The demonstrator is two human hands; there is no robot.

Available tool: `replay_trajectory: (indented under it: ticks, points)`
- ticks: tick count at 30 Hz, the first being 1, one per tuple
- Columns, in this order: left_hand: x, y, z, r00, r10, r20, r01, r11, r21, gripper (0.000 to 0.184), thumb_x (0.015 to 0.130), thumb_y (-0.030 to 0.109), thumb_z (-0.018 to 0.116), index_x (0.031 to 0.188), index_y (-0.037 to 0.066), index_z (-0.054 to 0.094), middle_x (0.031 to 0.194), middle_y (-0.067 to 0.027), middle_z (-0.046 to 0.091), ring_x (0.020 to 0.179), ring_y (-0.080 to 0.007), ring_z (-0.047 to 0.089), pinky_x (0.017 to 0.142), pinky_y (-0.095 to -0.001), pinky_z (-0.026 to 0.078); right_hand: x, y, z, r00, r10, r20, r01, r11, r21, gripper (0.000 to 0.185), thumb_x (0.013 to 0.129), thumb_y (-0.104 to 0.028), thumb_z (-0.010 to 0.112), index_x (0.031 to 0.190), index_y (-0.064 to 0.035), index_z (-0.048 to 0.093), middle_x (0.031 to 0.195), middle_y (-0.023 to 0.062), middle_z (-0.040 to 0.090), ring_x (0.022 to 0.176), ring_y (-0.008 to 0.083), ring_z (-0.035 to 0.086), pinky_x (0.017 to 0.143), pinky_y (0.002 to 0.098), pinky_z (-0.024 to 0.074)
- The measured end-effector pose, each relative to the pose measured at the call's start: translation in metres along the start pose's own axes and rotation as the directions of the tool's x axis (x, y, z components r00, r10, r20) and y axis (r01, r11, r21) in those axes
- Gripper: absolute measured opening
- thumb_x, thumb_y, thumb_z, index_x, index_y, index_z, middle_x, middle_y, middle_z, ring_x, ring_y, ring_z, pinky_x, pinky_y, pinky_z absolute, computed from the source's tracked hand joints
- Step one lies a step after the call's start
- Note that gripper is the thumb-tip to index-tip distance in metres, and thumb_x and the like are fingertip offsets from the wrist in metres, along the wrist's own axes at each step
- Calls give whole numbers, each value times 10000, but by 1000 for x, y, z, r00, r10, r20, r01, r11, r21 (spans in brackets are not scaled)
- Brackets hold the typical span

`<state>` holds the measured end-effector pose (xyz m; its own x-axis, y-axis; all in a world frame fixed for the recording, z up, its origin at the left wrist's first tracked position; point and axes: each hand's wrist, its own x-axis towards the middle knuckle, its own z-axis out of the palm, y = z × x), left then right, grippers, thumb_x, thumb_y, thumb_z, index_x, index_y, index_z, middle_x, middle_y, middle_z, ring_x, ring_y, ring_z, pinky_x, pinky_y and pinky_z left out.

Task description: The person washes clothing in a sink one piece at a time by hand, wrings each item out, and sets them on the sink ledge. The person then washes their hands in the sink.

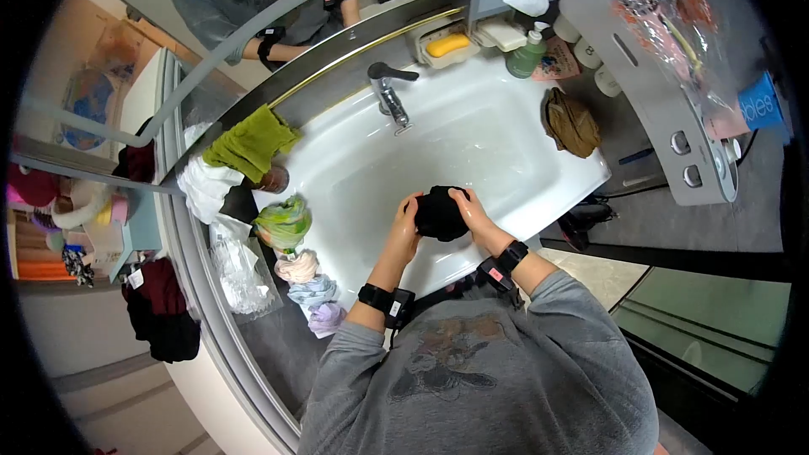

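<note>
A bunched black cloth is held between my two hands above the front part of the white sink. My left hand grips its left side, fingers curled around it. On the opposite side, my right hand closes on the cloth with the thumb near its top. The cloth's exact kind cannot be made out. Behind the hands, the grey faucet rises at the back of the basin, which has some water in it.
Left of the basin lie a green towel, rolled pastel cloths and a plastic bag. A brown cloth sits on the right rim. Behind are yellow soap and a green pump bottle; a grey rack stands right.
</note>
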<state>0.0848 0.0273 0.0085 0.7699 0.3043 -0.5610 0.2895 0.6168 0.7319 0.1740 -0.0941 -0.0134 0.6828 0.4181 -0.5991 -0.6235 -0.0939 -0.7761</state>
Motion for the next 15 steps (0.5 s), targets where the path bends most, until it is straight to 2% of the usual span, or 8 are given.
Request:
replay_trajectory:
  ticks: [2, 3, 4, 7, 9, 10, 14, 15]
  points:
    - [26, -28, -4, 994, 32, -106, -29, 999, 31, 344, 845, 298, 405, 1099, 66, 416, 1042, -133, 475, 943, -208, 490, 782, -345, 423, 11, 10, -5, 952, -306, 14, 297, 910, -290, 494, 747, -336, 558, 1044, 38, 433, 962, 183, 527, 877, 239, 522, 769, 327, 413]
    - [37, -37, 0, 974, 64, -215, -53, 997, 58, 301, 854, 254, 383, 1057, 36, 429, 972, -133, 503, 885, -206, 516, 757, -342, 434, 5, 7, -3, 906, -423, -2, 383, 823, -420, 463, 743, -321, 565, 1017, 36, 454, 932, 203, 538, 862, 276, 532, 762, 340, 413]
    - [39, -36, 9, 977, 67, -203, -55, 997, 61, 301, 854, 254, 383, 1057, 36, 429, 972, -133, 503, 885, -206, 516, 757, -342, 434, -5, -5, -3, 865, -501, 33, 449, 741, -500, 431, 753, -290, 558, 1035, 14, 438, 922, 184, 544, 875, 264, 532, 769, 328, 414]
    - [49, -38, 14, 962, -116, -248, 117, 993, -12, 300, 856, 228, 335, 940, -33, 459, 843, -127, 536, 769, -233, 556, 690, -358, 460, 6, -2, -17, 857, -507, 93, 475, 706, -526, 482, 742, -329, 569, 1041, 25, 436, 942, 206, 540, 895, 291, 528, 781, 337, 411]
    - [56, -47, 17, 946, -161, -281, 161, 987, -23, 308, 857, 241, 328, 925, -23, 469, 843, -130, 540, 776, -232, 557, 697, -358, 459, 14, -3, -27, 946, -309, 100, 313, 784, -537, 543, 730, -379, 576, 1054, 33, 433, 962, 218, 533, 917, 302, 521, 794, 341, 406]
    - [57, -48, 23, 925, -209, -318, 204, 978, -50, 316, 858, 255, 321, 909, -14, 479, 843, -133, 544, 783, -231, 558, 705, -359, 458, 15, -6, -32, 944, -316, 94, 316, 786, -531, 543, 730, -379, 576, 1054, 33, 433, 962, 218, 533, 917, 302, 521, 794, 341, 406]
    - [63, -48, 51, 955, -149, -257, 175, 981, 81, 418, 844, 334, 348, 1007, -35, 459, 957, -148, 530, 856, -217, 532, 779, -328, 417, 12, -12, -72, 942, -307, 133, 331, 799, -502, 559, 732, -401, 577, 1067, 25, 439, 980, 202, 530, 934, 275, 510, 815, 330, 390]
    - [68, -48, 64, 982, -113, -150, 122, 991, 51, 488, 833, 379, 416, 1084, -40, 415, 1009, -148, 510, 933, -198, 493, 836, -299, 371, 10, -17, -85, 936, -352, 16, 330, 860, -389, 546, 737, -396, 578, 1059, 24, 443, 980, 190, 532, 926, 269, 510, 803, 327, 394]
